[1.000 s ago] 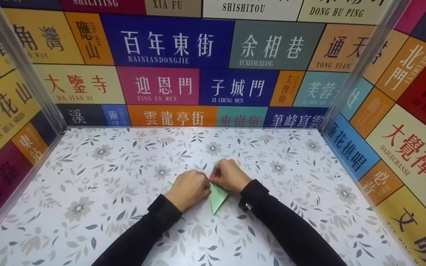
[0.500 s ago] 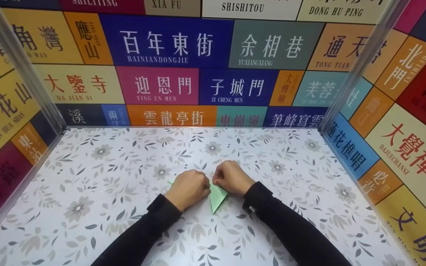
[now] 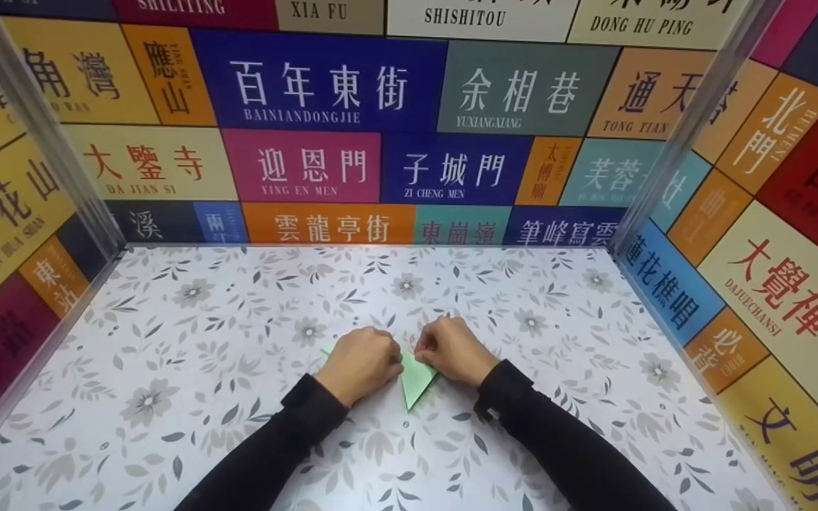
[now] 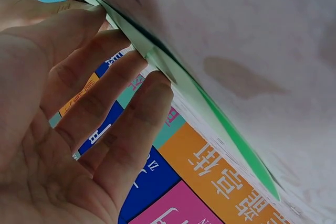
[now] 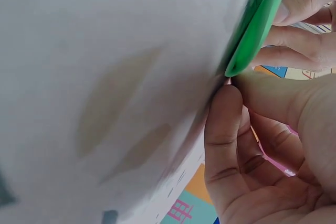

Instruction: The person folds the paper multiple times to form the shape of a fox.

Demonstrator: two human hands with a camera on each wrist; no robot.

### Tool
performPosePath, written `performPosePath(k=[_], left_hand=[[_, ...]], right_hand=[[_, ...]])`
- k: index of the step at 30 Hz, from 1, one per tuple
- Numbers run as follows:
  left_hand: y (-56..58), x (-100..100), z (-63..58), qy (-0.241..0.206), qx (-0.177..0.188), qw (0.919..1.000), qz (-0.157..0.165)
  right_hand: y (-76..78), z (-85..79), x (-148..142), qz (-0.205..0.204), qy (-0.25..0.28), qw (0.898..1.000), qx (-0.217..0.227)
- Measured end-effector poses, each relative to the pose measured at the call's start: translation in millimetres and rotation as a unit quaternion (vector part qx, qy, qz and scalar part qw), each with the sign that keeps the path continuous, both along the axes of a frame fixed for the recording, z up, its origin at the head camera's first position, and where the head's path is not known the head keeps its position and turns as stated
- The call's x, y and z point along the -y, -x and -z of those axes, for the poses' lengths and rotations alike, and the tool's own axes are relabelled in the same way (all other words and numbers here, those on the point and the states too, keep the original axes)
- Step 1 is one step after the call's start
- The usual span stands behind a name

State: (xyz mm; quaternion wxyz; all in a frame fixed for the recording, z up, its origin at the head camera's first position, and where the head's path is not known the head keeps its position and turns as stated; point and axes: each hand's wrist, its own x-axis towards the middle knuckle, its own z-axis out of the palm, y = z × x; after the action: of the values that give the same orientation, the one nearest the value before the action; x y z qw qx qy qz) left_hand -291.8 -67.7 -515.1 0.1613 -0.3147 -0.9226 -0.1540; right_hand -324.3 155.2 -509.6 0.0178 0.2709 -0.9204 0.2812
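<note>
A folded piece of green paper [image 3: 417,385] lies on the table between my hands, its narrow point toward me. My left hand [image 3: 361,366] covers its left part, and a thin green corner pokes out beyond that hand. In the left wrist view, the thumb and several fairly straight fingertips of the left hand [image 4: 100,103] press along the paper [image 4: 242,150]. My right hand [image 3: 456,352] is at the upper right edge. The right wrist view shows its thumb and index finger meeting right at the end of a folded layer of the paper [image 5: 257,32].
A floral-patterned cover [image 3: 238,312] lies over the table. Panels with coloured name signs [image 3: 324,78] rise at the back and both sides, with clear corner strips [image 3: 693,128] joining them. Black sleeves [image 3: 565,433] cover both forearms.
My right hand has slid a little right and toward me along the paper's upper edge, away from the left hand. The left hand and the paper stay nearly where they were.
</note>
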Motion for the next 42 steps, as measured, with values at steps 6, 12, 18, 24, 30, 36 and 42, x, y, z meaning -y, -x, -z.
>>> performPosePath(k=[6,12,18,24,30,36,42], left_hand=[[0.4,0,0.3,0.004,0.006,1.0000,-0.003],[-0.5,-1,-1.5,-0.003,0.010,0.9999,-0.004],[-1.2,0,-1.2,-0.007,0.010,0.9999,-0.004],[7.3,2,10.1,-0.021,0.005,0.9997,0.008],[7.2,2,9.8,-0.023,0.014,0.9996,0.009],[-0.3,-1,-0.7,-0.006,0.018,0.9998,-0.008],[-0.3,-1,-1.0,-0.007,0.023,0.9997,-0.006]], right_hand=[[-7.7,0.8,-6,0.007,0.004,1.000,-0.009],[-13.5,0.9,-11,0.008,0.011,1.000,-0.005],[-17.7,1.1,-16,0.002,-0.001,1.000,-0.021],[-21.6,0.1,-21,0.002,-0.010,1.000,-0.029],[-26.6,1.0,-26,0.011,-0.012,0.999,-0.028],[-30.8,0.5,-29,0.007,-0.014,0.999,-0.043],[-30.5,0.6,-29,0.015,-0.015,0.999,-0.028]])
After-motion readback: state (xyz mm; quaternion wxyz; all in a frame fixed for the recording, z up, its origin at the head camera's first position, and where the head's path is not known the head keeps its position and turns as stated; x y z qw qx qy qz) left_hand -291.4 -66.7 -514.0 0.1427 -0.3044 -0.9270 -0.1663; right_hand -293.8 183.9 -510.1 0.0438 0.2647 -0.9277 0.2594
